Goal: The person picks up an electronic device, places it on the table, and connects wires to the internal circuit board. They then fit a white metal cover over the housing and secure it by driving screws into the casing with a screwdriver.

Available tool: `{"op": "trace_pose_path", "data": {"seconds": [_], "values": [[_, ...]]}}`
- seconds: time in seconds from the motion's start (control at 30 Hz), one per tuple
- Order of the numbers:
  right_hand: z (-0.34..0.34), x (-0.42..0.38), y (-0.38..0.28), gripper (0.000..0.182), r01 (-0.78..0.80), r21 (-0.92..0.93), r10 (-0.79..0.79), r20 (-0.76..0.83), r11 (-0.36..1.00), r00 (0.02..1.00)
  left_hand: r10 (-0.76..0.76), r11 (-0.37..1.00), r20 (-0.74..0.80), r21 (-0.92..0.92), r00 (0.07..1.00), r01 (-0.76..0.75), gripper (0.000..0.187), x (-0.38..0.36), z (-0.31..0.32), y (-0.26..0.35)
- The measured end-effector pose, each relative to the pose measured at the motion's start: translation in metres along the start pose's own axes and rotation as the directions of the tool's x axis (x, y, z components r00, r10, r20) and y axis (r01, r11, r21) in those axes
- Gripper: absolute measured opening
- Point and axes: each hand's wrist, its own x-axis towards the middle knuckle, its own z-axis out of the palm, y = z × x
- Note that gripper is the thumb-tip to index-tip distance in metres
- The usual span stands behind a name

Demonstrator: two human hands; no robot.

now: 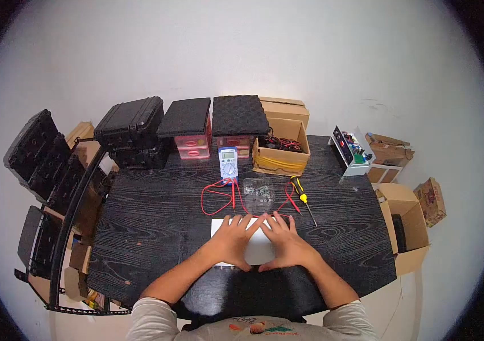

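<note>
My left hand [233,240] and my right hand [283,241] lie over a flat white rectangular piece [259,250] near the table's front edge. Both have their fingers spread, and the thumbs and forefingers frame a gap through which the white surface shows. Neither hand grips anything. Just beyond the fingertips sits a clear plastic tray [259,196] with small parts in it. A blue and white multimeter [229,166] stands behind, its red test leads [203,200] looped on the table. To the right lies a yellow and black screwdriver [303,197].
Along the back of the black table [156,227] are black hard cases [131,122], foam-topped drawer boxes [193,152], and a cardboard box [279,161] of cables. An open device with circuit boards [356,156] stands back right. Cardboard boxes [404,219] sit beyond the right edge.
</note>
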Motion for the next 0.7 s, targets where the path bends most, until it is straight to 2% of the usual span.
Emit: {"op": "trace_pose_path", "data": {"seconds": [0.2, 0.27, 0.37, 0.4, 0.5, 0.53, 0.6, 0.63, 0.67, 0.7], "values": [[0.013, 0.026, -0.013, 0.135, 0.061, -0.105, -0.057, 0.048, 0.993, 0.997, 0.029, 1.000, 0.003, 0.011, 1.000, -0.029, 0.139, -0.006, -0.002, -0.005], [0.021, 0.033, -0.016, 0.134, 0.112, -0.117, -0.114, -0.008, 0.987, 0.993, 0.061, 0.998, -0.017, 0.003, 0.998, -0.061, 0.133, -0.013, -0.006, -0.014], [0.025, 0.042, -0.018, 0.131, 0.190, -0.112, -0.195, -0.036, 0.975, 0.980, 0.071, 0.985, -0.033, -0.154, 0.997, -0.075, 0.122, -0.020, -0.012, -0.034], [0.024, 0.044, -0.019, 0.130, 0.216, -0.105, -0.221, -0.035, 0.971, 0.975, 0.052, 0.987, -0.053, -0.150, 0.997, -0.059, 0.109, -0.024, -0.020, -0.036], [0.017, 0.046, -0.021, 0.125, 0.237, -0.062, -0.240, -0.060, 0.970, 0.969, 0.041, 0.981, -0.132, -0.181, 0.990, -0.064, 0.099, -0.032, -0.031, -0.052], [0.012, 0.045, -0.023, 0.124, 0.236, -0.043, -0.237, -0.037, 0.971, 0.971, 0.040, 0.967, -0.247, -0.234, 0.968, -0.100, 0.083, -0.036, -0.035, -0.054], [-0.003, 0.043, -0.026, 0.122, 0.229, -0.003, -0.229, 0.005, 0.973, 0.973, 0.149, 0.929, -0.348, -0.272, 0.926, -0.252, 0.072, -0.043, -0.048, -0.064], [-0.008, 0.042, -0.024, 0.121, 0.228, 0.034, -0.226, -0.047, 0.973, 0.973, 0.196, 0.901, -0.398, -0.287, 0.896, -0.325, 0.067, -0.044, -0.054, -0.066], [-0.011, 0.039, -0.022, 0.121, 0.226, 0.074, -0.218, -0.097, 0.971, 0.971, 0.133, 0.856, -0.513, -0.371, 0.848, -0.359, 0.066, -0.044, -0.057, -0.062], [-0.015, 0.036, -0.020, 0.120, 0.225, 0.114, -0.208, -0.146, 0.968, 0.967, 0.141, 0.844, -0.531, -0.377, 0.835, -0.382, 0.073, -0.045, -0.061, -0.059]]}}
